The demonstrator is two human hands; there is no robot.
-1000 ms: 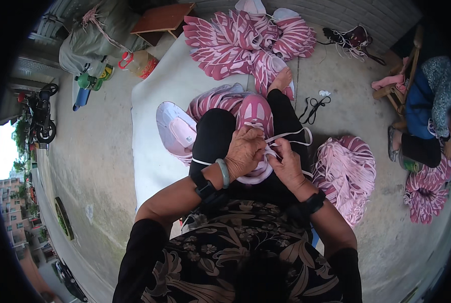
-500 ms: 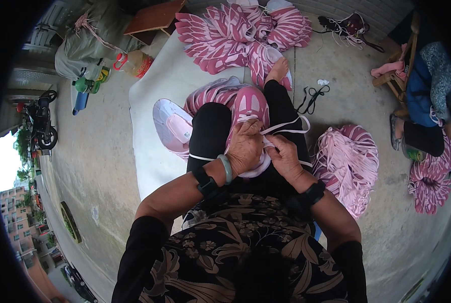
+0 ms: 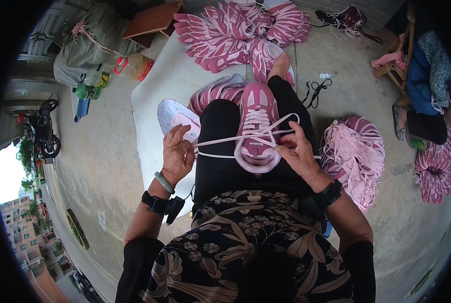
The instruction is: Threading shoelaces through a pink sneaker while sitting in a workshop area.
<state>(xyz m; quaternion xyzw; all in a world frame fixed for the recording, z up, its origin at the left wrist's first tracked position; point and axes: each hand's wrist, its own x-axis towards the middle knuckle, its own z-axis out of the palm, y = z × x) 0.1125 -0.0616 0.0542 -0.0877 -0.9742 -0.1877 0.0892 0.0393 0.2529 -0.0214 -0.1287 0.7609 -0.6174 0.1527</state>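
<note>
A pink sneaker [image 3: 257, 101] with pale laces rests between my thighs, toe pointing away from me. To its left, my left hand [image 3: 178, 157] is closed in a pinch on a shoelace [image 3: 218, 141] that stretches taut across the shoe's tongue. My right hand [image 3: 302, 154], just right of the shoe, pinches a lace too, and a loop of it stands up beside the fingers. The lace strands cross above the tongue. A pale elastic band [image 3: 216, 155] runs over my left thigh. Behind that thigh lies another shoe [image 3: 177, 118], its pale sole side partly hidden by my left hand.
Piles of pink shoe uppers [image 3: 215, 38] lie ahead on a white sheet [image 3: 149, 101]. A heap of pink laced pieces [image 3: 352, 156] sits right of my leg. A person [image 3: 432, 101] sits at far right by a wooden chair [image 3: 399, 65]. Bottles [image 3: 134, 65] stand at left.
My hands were together over the shoe's opening. They have since moved apart, the left one far to the left, drawing the lace out straight and uncovering the shoe.
</note>
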